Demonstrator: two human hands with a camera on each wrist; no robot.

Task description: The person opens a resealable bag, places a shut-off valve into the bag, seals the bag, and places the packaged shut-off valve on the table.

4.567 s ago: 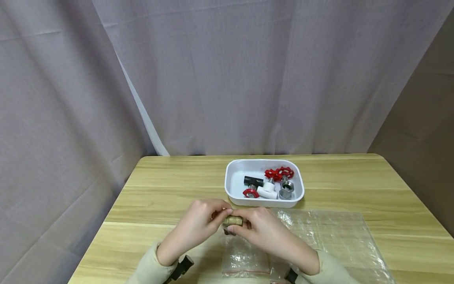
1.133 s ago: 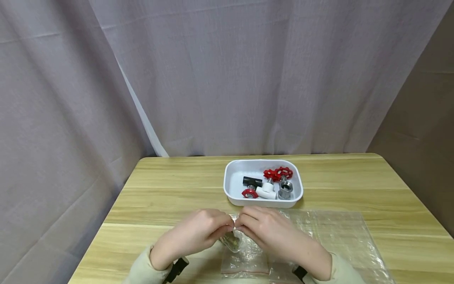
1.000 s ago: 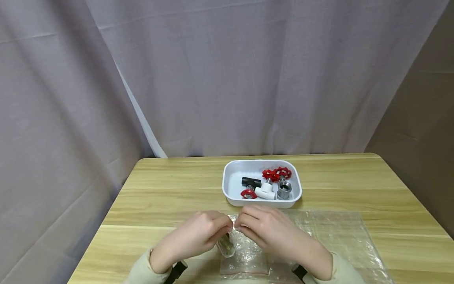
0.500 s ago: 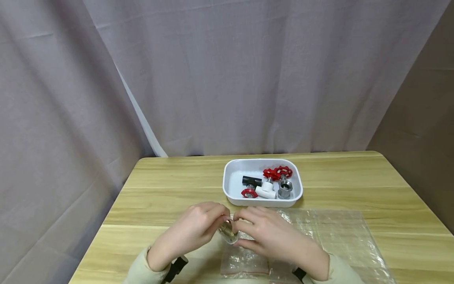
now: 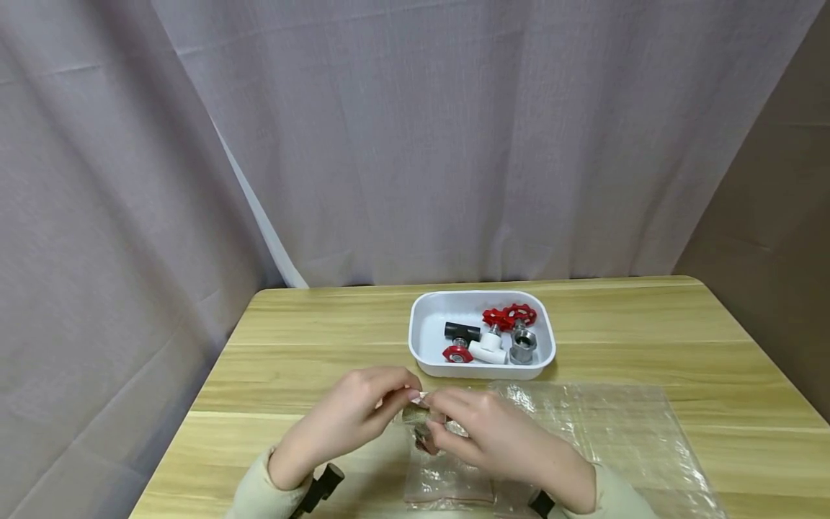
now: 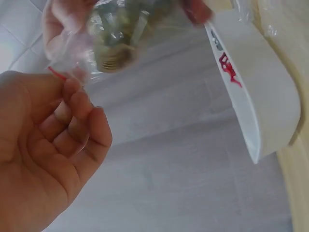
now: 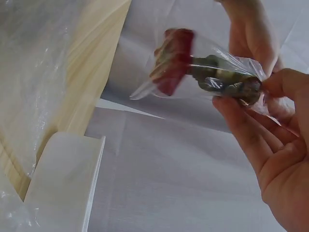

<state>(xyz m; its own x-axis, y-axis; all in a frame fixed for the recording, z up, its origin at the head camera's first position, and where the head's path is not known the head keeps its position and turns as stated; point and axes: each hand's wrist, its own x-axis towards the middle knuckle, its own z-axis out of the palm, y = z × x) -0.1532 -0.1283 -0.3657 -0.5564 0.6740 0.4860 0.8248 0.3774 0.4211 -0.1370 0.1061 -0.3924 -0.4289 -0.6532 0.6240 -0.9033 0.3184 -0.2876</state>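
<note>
A brass gate valve (image 7: 227, 79) with a red handwheel (image 7: 176, 63) is inside a small clear zip bag (image 7: 251, 65). My right hand (image 5: 480, 432) grips the valve body through the plastic, thumb on one side and fingers on the other. In the right wrist view the handwheel points away from that hand. My left hand (image 5: 350, 411) pinches the bag's mouth end, where a red zip line (image 6: 57, 72) shows in the left wrist view. Both hands meet above the table, just in front of the white tray (image 5: 483, 370).
Inside the tray lie a black tee valve (image 5: 462, 331), a white tee valve (image 5: 489, 349), a steel valve (image 5: 522, 346) and red handwheels (image 5: 509, 316). Flat clear plastic bags (image 5: 616, 432) cover the table to the right and front. A grey curtain (image 5: 415, 144) hangs behind.
About a second ago both hands pinched tip to tip with the bagged valve hanging beneath. Since then the right fingers have moved onto the valve and lifted it; the left hand still pinches the bag.
</note>
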